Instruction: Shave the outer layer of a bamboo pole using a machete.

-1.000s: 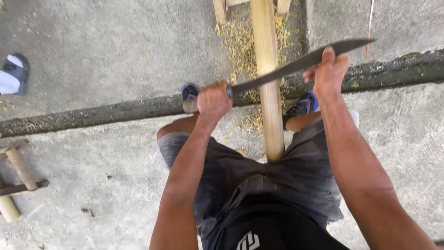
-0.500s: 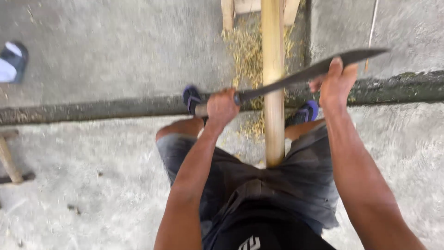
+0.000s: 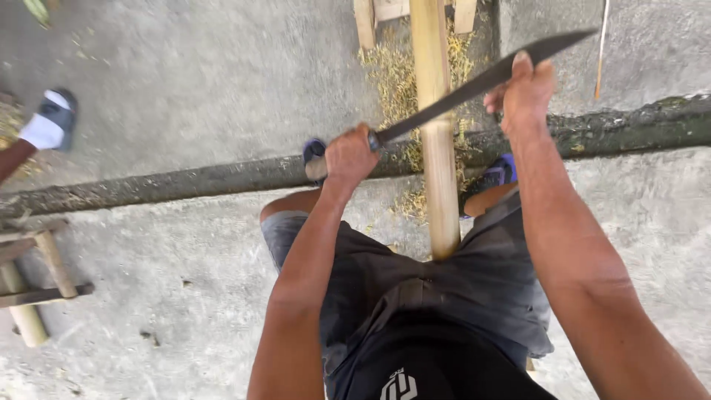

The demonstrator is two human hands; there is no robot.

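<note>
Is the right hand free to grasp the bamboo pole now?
Probably not: the right hand presses the blade and the left hand grips its handle across the pole.

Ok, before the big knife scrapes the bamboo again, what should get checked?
1. Left hand wrapped around the knife handle: ok.
2. Right hand pressing on the back of the blade near its tip: ok, though whether its fingers are clear of the sharp edge: cannot tell.
3. Blade lying across the bamboo pole: ok.
4. Pole held between the legs: ok.
5. Own feet in sandals close beside the pole: not ok.
6. Another person's foot off to the side, away from the blade: ok.
</note>
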